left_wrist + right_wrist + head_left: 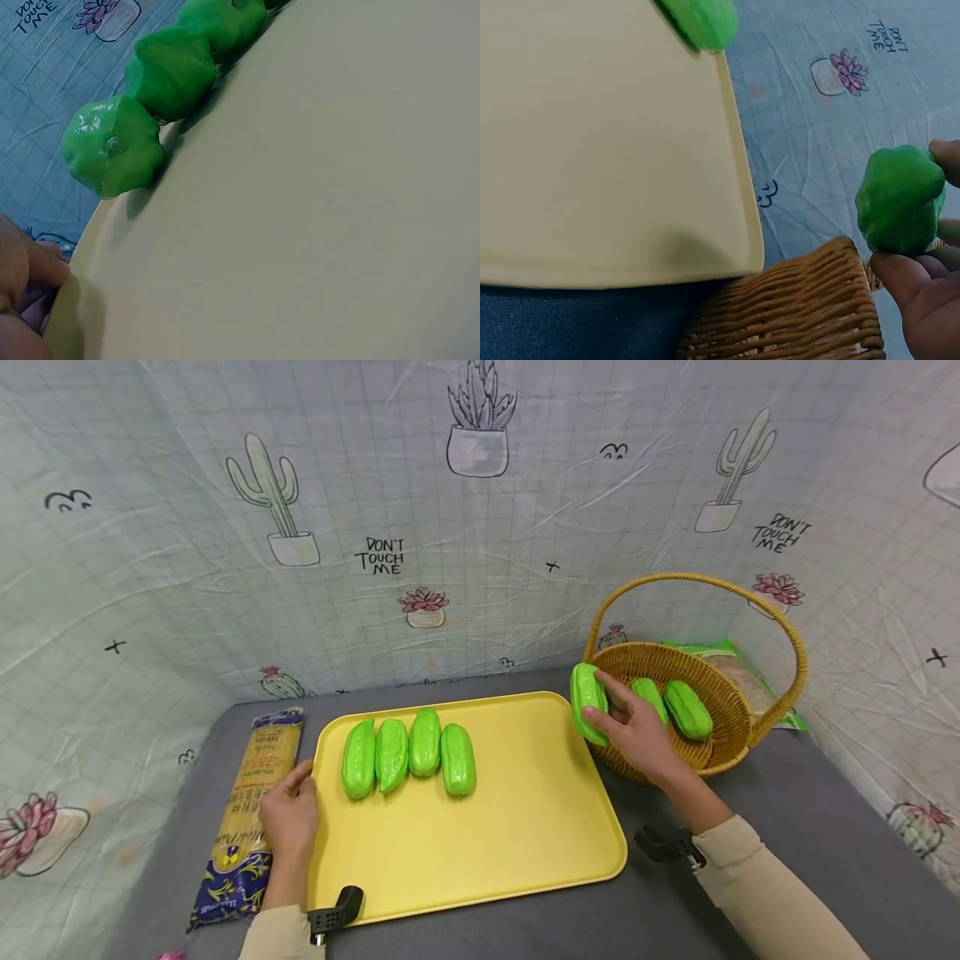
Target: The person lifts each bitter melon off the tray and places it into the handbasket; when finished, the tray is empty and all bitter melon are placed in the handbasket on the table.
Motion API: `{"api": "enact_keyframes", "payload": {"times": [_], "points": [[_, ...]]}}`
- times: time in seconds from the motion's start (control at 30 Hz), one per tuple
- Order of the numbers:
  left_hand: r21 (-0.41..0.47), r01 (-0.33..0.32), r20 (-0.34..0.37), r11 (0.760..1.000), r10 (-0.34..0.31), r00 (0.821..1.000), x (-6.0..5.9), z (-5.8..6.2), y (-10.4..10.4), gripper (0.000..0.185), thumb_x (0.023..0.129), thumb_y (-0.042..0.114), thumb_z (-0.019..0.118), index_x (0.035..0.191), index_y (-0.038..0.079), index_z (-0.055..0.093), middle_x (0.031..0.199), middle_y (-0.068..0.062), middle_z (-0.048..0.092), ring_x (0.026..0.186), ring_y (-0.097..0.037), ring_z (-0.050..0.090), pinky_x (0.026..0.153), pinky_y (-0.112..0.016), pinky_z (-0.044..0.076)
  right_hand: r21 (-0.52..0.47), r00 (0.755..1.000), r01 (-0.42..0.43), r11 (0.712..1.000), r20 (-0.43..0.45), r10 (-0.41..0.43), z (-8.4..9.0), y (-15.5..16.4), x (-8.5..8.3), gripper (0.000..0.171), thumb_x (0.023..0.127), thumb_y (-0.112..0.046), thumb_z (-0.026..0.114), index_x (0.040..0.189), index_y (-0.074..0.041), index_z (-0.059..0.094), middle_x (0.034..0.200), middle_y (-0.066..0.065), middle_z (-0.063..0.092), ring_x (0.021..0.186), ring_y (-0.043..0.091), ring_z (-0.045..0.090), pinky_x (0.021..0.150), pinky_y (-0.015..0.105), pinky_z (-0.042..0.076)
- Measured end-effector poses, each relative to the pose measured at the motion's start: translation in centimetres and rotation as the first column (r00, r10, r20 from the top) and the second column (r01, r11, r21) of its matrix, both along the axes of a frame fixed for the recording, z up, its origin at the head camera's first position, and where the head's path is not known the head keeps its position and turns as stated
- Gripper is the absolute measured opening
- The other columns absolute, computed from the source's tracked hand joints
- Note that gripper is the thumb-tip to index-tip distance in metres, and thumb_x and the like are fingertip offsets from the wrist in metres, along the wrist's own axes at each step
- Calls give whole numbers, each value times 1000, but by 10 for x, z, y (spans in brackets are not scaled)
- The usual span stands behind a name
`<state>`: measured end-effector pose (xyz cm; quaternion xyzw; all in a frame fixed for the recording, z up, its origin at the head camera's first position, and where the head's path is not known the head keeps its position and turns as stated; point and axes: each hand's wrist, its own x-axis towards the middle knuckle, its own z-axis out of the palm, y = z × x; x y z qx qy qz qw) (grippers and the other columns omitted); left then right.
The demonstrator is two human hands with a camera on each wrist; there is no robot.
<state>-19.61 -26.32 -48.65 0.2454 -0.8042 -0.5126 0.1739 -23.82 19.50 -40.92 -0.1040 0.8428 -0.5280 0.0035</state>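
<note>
Ideally, I should lift the green gourd [585, 693], clamped between my right hand's [637, 731] thumb and fingers near the far right corner of the yellow tray [525, 810], clear of the basket [723, 702], while my left hand [291, 814], its grip unclear, steadies the left rim.

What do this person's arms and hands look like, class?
Both arms wear beige sleeves. The left hand and right hand wear no gloves. A small black camera sits near each sleeve's cuff.
</note>
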Motion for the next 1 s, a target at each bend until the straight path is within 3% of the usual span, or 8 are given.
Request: {"api": "enact_keyframes", "payload": {"times": [0.2, 0.3, 0.33, 0.37, 0.47, 0.57, 1.0], "points": [[-1, 3, -13, 1000, -3, 1000, 0, -1, 0, 37, 105, 7, 49, 139, 0, 62, 141, -25, 61, 128, -40, 61, 66, 8, 32, 42, 999, 30, 999, 23, -31, 2, 7, 0, 75, 105, -39, 56, 165, -17, 18, 169, 17, 24, 148, 40, 41, 110, 50, 47], [-5, 3, -15, 1000, -3, 1000, 0, -2, 0, 37, 105, 7, 49, 139, 0, 62, 141, -25, 61, 128, -40, 61, 66, 8, 32, 68, 998, 58, 996, 21, -59, 2, 12, -1, 75, 104, -41, 56, 165, -17, 18, 169, 17, 23, 148, 42, 40, 111, 57, 44], [-9, 2, -13, 1000, -2, 1000, 0, -2, 0, 36, 105, 7, 49, 139, 0, 62, 141, -25, 61, 128, -40, 61, 66, 8, 32, 72, 998, 64, 995, 22, -65, 2, 13, -1, 76, 104, -42, 56, 165, -17, 18, 169, 18, 23, 148, 42, 40, 111, 58, 44], [-9, 1, -12, 1000, -1, 1000, 0, -2, 0, 36, 105, 7, 49, 139, 0, 62, 141, -25, 61, 129, -40, 61, 71, 4, 40, 77, 997, 70, 995, 23, -72, 2, 15, -1, 76, 104, -43, 56, 165, -17, 18, 169, 18, 22, 148, 43, 39, 112, 59, 43], [-6, 0, -8, 1000, 0, 1000, 0, -2, -1, 37, 106, 7, 49, 139, 0, 62, 142, -25, 60, 130, -41, 60, 91, -19, 55, 68, 996, 76, 995, 34, -78, 2, 20, -3, 78, 104, -43, 56, 165, -17, 16, 170, 19, 20, 150, 44, 35, 114, 60, 40], [4, 4, -4, 1000, -4, 1000, 0, -1, -1, 37, 106, 7, 48, 140, 0, 61, 143, -25, 59, 131, -41, 58, 104, -48, 49, 54, 995, 77, 996, 52, -80, 1, 24, -6, 79, 104, -43, 56, 166, -17, 14, 170, 20, 17, 153, 44, 29, 117, 61, 36], [-1, 0, 8, 1000, 0, 1000, 1, -1, -1, 37, 107, 9, 48, 140, 0, 60, 143, -25, 59, 130, -41, 59, 103, -49, 48, 121, 988, 94, 988, 110, -107, -7, 38, -18, 79, 104, -45, 55, 166, -16, 15, 170, 20, 15, 154, 47, 23, 118, 63, 33]]}}
